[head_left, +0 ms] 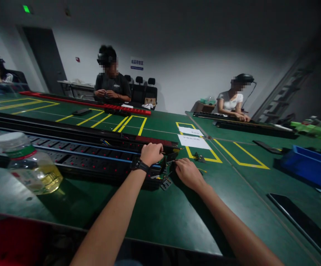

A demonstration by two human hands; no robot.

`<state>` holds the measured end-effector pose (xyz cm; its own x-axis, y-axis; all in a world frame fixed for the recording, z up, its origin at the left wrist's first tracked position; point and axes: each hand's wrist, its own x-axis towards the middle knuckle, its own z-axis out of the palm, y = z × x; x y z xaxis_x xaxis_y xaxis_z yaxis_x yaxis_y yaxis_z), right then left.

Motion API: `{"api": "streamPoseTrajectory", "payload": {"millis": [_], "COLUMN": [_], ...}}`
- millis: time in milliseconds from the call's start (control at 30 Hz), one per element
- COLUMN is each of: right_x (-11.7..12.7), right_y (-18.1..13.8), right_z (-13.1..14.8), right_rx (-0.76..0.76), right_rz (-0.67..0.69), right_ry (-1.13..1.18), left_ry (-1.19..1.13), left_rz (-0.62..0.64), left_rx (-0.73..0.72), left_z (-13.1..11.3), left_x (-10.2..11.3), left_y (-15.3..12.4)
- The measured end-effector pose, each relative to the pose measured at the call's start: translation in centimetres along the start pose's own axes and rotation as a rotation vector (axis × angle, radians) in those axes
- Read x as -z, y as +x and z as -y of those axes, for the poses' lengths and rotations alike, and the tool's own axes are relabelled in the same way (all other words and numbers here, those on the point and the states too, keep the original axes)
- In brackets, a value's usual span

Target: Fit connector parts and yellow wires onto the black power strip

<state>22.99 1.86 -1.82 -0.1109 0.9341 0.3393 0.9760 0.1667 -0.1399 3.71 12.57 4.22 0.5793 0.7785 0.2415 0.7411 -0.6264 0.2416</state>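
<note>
Green tabletop [240, 195], open between right hand [189, 174] and blue bin [307, 170]; black strips [102, 169], cut off at left; left hand [151, 154] and right both curled by dark plate [172, 157], holds indistinct.

Dim view, dark upper-right corner, pale glare on the green tabletop [166, 210], stretched edges.

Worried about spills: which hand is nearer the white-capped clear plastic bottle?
Left. The left hand is apart from the bottle, to its right; the right hand is farther right.
</note>
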Motion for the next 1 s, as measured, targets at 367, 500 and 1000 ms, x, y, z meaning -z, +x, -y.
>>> {"api": "streamPoseTrajectory", "payload": {"millis": [367,500,1000], "right_x": [-0.5,-0.5,-1.5], "right_y": [3.3,3.8,3.6], "right_z": [-2.0,-1.1,0.0], "right_rx": [0.162,0.135,0.028], "right_rz": [0.153,0.153,0.092], "right_ry": [-0.014,-0.034,-0.096], "left_ry": [-0.012,-0.021,-0.004], "left_rz": [-0.018,-0.019,-0.017], "left_rx": [0.012,0.009,-0.018], "left_z": [0.1,0.2,0.1], "left_x": [-0.1,-0.1,0.1], "left_y": [0.2,0.3,0.3]}}
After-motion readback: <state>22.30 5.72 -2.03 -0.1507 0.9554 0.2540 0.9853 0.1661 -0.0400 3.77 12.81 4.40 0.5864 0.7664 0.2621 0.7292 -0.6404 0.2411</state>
